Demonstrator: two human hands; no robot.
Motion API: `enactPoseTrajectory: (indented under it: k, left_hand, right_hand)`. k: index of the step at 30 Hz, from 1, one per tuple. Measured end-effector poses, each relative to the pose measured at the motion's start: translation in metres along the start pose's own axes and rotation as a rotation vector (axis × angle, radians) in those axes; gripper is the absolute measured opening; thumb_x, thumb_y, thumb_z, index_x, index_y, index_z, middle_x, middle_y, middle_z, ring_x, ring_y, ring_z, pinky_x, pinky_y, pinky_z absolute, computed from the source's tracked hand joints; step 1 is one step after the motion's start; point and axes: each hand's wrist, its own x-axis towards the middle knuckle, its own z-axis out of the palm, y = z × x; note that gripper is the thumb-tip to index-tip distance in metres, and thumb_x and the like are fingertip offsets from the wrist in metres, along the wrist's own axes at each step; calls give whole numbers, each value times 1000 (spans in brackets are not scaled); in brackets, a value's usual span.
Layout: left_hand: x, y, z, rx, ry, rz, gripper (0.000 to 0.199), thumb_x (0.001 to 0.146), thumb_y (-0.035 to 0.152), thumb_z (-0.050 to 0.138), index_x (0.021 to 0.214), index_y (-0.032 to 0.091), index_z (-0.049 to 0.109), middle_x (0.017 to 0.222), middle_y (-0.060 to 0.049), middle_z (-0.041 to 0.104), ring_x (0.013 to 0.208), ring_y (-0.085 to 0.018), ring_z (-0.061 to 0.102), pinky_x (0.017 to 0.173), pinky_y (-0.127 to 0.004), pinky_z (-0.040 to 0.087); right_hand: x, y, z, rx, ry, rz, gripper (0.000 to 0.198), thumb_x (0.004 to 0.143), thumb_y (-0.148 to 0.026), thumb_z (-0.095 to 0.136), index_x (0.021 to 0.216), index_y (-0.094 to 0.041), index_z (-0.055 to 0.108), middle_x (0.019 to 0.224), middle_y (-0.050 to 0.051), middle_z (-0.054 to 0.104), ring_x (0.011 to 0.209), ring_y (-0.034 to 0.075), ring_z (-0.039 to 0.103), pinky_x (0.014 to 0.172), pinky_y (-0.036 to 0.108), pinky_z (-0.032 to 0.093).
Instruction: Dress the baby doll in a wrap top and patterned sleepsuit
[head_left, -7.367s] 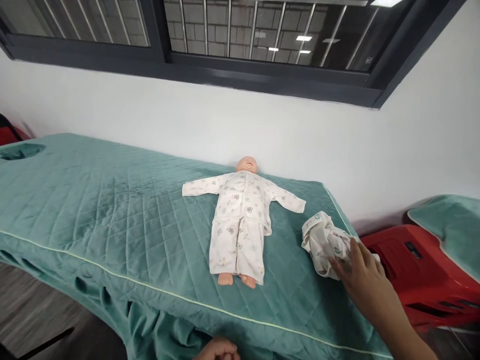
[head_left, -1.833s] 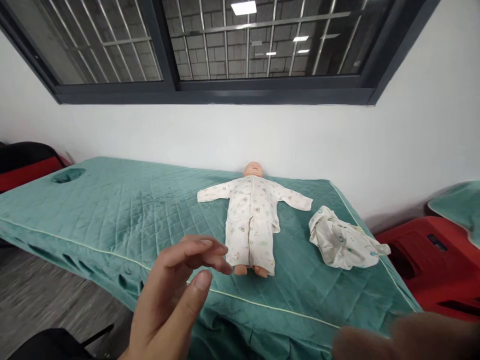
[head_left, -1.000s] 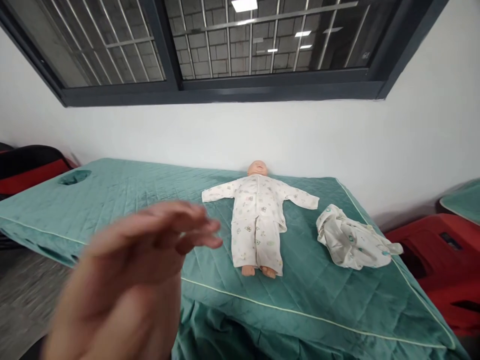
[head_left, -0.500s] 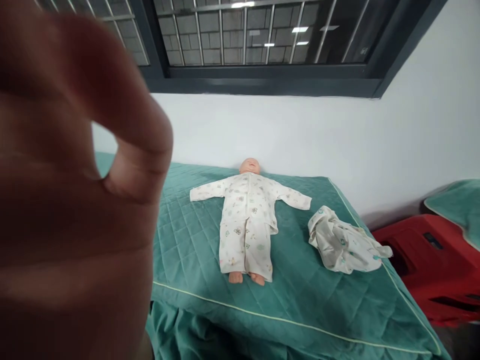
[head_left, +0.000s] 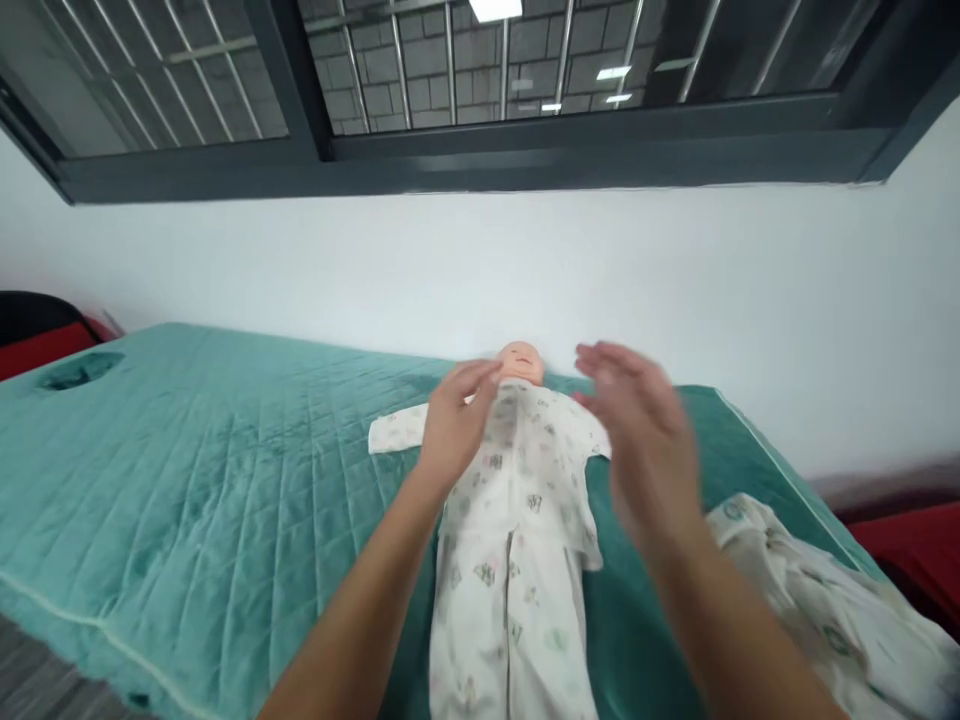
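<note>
A baby doll (head_left: 520,362) lies on its back, with its head toward the wall. It wears a white long-sleeved top (head_left: 525,470) and white trousers (head_left: 484,625), both with small prints. My left hand (head_left: 459,415) is over the doll's shoulder on the left side, near its head, fingers stretched out and holding nothing; whether it touches the cloth I cannot tell. On the other side, my right hand (head_left: 641,430) hovers with fingers extended, slightly blurred, and hides most of that sleeve. The doll's feet are out of frame.
Crumpled white printed cloth (head_left: 817,590) lies right of the doll, partly behind my right forearm. Beneath everything is a green quilted cover (head_left: 225,500). A white wall (head_left: 337,270) and a barred window stand behind. Red objects (head_left: 919,550) appear at both sides.
The view has moved closer to the doll. The hand that loomed large at the left, close to the camera, is no longer there; both my hands now reach out over the doll.
</note>
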Motion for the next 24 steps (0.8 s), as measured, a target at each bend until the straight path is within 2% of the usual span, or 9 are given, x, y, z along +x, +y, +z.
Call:
enactPoseTrajectory:
  k: [1,3,4,6,9,15,24]
  left_hand:
    - [12,-26,12,128,-50,10,26,93,35,57,108,20,72,119,-7,71,118,-25,62,110,-44,46]
    - [29,-68,30,229,-120,4,27,93,29,54,111,19,73,121,-8,71,120,-25,61,113,-43,43]
    - [32,-82,36,228,-147,-17,29,94,28,52,112,19,72,122,-8,71,120,-24,61,112,-42,43]
    - [32,-98,40,162,-201,-78,30,95,28,49,115,20,71,125,-6,69,121,-22,61,112,-39,43]
    - [26,-100,38,69,-276,-155,32,98,32,48,121,24,69,134,-3,65,127,-19,56,115,-34,39]
    - [23,-97,35,21,-332,-168,33,99,33,45,122,26,68,140,-2,59,134,-18,50,119,-34,34]
    - [23,-100,33,56,-384,-152,34,99,39,48,125,30,68,144,0,55,139,-20,44,122,-36,30]
  right_hand:
    - [9,15,9,17,14,51,36,95,-46,51,126,-29,59,131,8,63,121,27,60,99,48,52]
    - [23,50,26,0,4,192,36,89,-45,58,119,-26,62,128,9,65,119,29,60,102,50,49]
    - [27,68,31,-38,-27,244,37,87,-44,59,118,-25,63,128,9,66,119,30,60,103,51,47]
    - [32,98,36,-114,-112,257,39,87,-44,57,119,-24,64,129,9,66,120,30,59,107,52,43]
    - [33,118,33,-141,-207,190,38,89,-47,55,120,-27,65,129,6,66,122,29,57,109,51,40]
    - [31,107,29,-179,-301,25,31,95,-44,50,116,-31,69,133,2,64,129,25,53,114,48,35]
    - [29,103,30,-163,-332,7,28,92,-42,52,114,-32,68,135,1,62,131,25,50,115,47,34]
